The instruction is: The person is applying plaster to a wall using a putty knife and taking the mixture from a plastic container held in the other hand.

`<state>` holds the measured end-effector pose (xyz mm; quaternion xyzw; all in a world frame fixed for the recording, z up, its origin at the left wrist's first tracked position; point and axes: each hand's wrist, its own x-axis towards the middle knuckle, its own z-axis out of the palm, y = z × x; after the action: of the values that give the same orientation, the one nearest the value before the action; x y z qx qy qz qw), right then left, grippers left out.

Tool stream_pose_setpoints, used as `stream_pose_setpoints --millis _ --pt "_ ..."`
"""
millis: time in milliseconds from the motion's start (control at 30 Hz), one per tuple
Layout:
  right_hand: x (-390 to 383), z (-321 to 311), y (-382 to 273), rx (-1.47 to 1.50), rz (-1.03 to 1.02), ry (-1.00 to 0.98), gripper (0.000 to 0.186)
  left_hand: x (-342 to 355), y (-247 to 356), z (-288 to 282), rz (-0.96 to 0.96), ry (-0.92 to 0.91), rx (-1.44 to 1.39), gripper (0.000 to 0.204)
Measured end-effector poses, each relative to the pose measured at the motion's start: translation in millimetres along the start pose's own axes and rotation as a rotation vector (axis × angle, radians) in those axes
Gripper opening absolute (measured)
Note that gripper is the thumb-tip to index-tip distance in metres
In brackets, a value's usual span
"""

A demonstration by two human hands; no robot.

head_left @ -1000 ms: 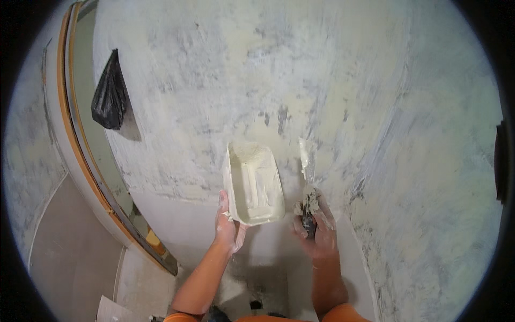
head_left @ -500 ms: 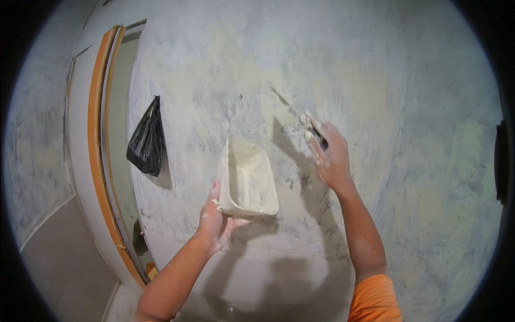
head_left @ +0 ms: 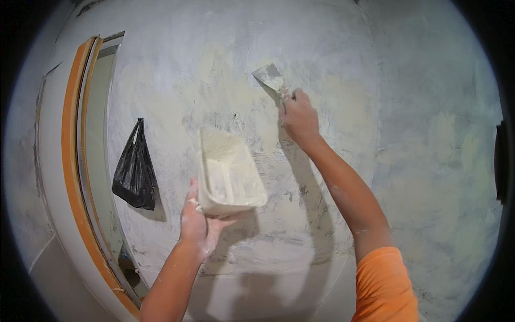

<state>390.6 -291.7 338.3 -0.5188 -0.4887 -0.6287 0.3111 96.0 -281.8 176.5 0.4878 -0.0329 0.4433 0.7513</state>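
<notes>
My left hand (head_left: pixel 201 222) grips a cream-coloured plastic tub (head_left: pixel 235 206) from below and at its left side. The tub is tilted so its inside shows, coated with pale filler paste. Up and to the right, my right hand (head_left: pixel 299 115) is closed around the handle of a putty knife (head_left: pixel 270 78). Its wide blade, smeared with paste, points up and left against or very near the patchy grey wall (head_left: pixel 343 70). Most of the handle is hidden by my fingers. White paste marks both hands.
A black plastic bag (head_left: pixel 137 172) hangs on the wall left of the tub. Further left stands an orange-edged door frame (head_left: pixel 72 139) with a narrow opening beside it. A dark object (head_left: pixel 501 161) shows at the far right edge.
My right hand has moved up and left with the putty knife, and the blade now shows its broad face. The tub and my left hand sit slightly further left in view.
</notes>
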Motion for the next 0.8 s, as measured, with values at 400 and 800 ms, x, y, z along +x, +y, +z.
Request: stream_pose_setpoints --millis 400,800 --pt "-25 38 44 0.037 -0.324 -0.118 0.039 87 -34 -16 0.051 0.033 0.04 0.069" --pt "-25 33 81 -0.155 0.007 -0.269 0.043 136 -56 61 0.147 0.048 0.039 0.063"
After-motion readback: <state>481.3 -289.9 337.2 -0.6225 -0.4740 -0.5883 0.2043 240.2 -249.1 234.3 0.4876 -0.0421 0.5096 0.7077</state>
